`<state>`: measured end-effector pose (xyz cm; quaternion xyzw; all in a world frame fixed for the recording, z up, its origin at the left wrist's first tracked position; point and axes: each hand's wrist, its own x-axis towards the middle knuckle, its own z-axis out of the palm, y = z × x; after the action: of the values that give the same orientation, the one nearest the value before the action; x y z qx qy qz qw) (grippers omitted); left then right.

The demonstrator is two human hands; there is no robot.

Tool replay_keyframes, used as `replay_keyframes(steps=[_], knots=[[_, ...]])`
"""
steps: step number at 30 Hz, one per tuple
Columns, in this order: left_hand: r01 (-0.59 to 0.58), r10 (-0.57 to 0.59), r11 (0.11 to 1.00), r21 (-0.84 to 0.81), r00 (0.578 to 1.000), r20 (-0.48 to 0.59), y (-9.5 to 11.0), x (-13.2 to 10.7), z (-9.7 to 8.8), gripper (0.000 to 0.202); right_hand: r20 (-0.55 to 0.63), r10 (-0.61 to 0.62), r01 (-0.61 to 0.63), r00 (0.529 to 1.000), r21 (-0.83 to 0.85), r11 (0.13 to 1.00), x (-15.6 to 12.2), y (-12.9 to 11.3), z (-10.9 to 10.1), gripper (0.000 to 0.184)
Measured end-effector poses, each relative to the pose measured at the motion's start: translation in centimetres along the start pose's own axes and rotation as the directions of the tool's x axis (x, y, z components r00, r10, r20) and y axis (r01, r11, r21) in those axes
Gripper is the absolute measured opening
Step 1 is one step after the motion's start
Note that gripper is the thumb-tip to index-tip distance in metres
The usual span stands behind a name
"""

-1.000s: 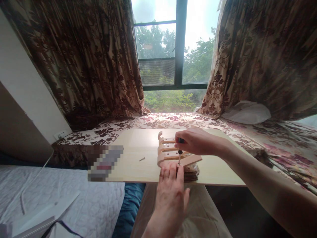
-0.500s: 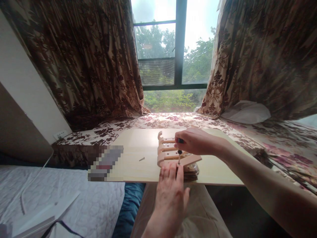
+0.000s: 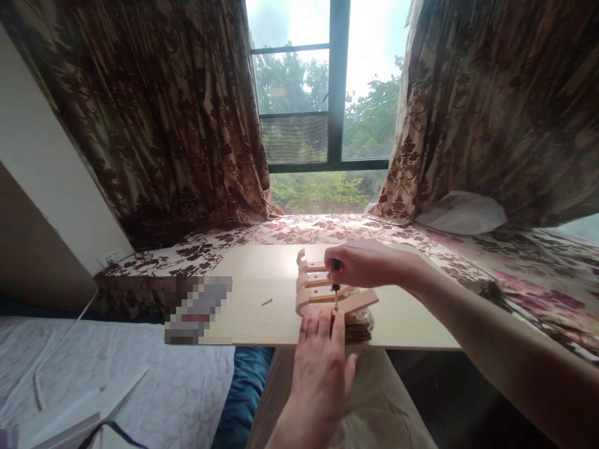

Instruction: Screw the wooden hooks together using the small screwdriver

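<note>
A small wooden rack (image 3: 314, 289) of curved slats lies on a pale wooden board (image 3: 262, 280). My right hand (image 3: 365, 263) is closed round a short black-handled screwdriver (image 3: 336, 288), held upright with its tip down on the rack's near bar. My left hand (image 3: 324, 362) reaches up from below, its fingers stretched flat against the rack's near edge beside the screwdriver tip. A clear packet (image 3: 361, 323) lies under the rack at its right end.
One loose screw (image 3: 267, 302) lies on the board left of the rack, and a blurred-out patch (image 3: 196, 310) covers the board's left end. Floral cushions (image 3: 290, 228) and curtains frame the window behind. A white quilt (image 3: 93, 380) lies at the lower left.
The view has shifted slightly; both hands stay on the rack and the screwdriver in nearly the same pose.
</note>
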<state>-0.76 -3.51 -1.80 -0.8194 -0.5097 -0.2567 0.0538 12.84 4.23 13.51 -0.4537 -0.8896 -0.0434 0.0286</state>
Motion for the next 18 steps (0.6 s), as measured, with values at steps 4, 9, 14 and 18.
replay_keyframes(steps=[4, 9, 14, 18], knots=[[0.005, -0.005, 1.0, -0.009, 1.0, 0.008, 0.1, 0.0, -0.1, 0.06, -0.048, -0.075, 0.077, 0.996, 0.056, 0.995, -0.5, 0.5, 0.4, 0.019], [0.01, -0.01, 1.0, -0.003, 0.999, 0.031, 0.1, 0.1, -0.2, 0.06, -0.059, 0.019, -0.017, 0.998, 0.024, 1.0, -0.2, 0.3, 0.9, 0.024], [-0.003, 0.003, 1.0, 0.003, 1.0, 0.018, -0.1, 0.2, -0.2, 0.06, -0.07, -0.004, 0.008, 0.998, 0.063, 0.998, -0.3, 0.2, 0.7, 0.022], [0.01, -0.01, 1.0, -0.002, 1.0, 0.029, 0.1, 0.2, -0.4, 0.06, -0.084, -0.039, 0.05, 0.996, 0.14, 0.989, -0.5, 0.5, 1.1, 0.016]])
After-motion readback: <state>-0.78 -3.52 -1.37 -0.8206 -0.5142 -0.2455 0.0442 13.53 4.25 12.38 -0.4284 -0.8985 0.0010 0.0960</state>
